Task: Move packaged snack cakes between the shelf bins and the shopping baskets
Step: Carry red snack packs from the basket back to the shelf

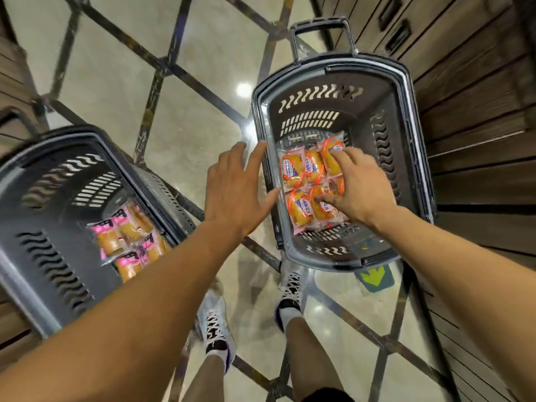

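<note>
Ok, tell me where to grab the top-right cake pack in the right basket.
Come from above and pinch the cake pack across its short sides; it lies flat in the basket, neighbours beside it. The right hand is already spread over the packs.

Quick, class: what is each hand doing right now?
Left hand: open, fingers spread above the right basket's rim, holding nothing.
Right hand: open, fingers spread down on the orange snack cakes, none gripped yet.

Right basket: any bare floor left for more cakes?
In the right basket, the far end is bare, between the slotted far wall and the orange-wrapped cakes. The near half is crowded: cakes side by side, right hand spread over them.
</note>
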